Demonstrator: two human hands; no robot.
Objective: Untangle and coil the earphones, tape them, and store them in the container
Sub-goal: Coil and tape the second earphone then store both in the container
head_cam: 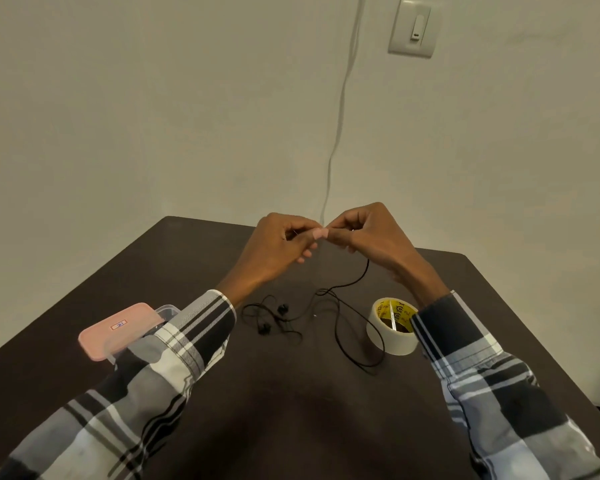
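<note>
head: both hands pinch earphones (340, 306) cable.

On the table (84, 341), earphones (291, 317) lie between container (118, 330), left, and tape roll (394, 327), right, apparently touching it.

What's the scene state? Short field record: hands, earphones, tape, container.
left hand: raised, fingers pinching the cable end
right hand: raised, fingers pinching the same cable end
earphones: black, loose and uncoiled on the table, one strand rising to the hands
tape roll: right of the cable, untouched
container: pink lid on, partly behind left sleeve
</note>
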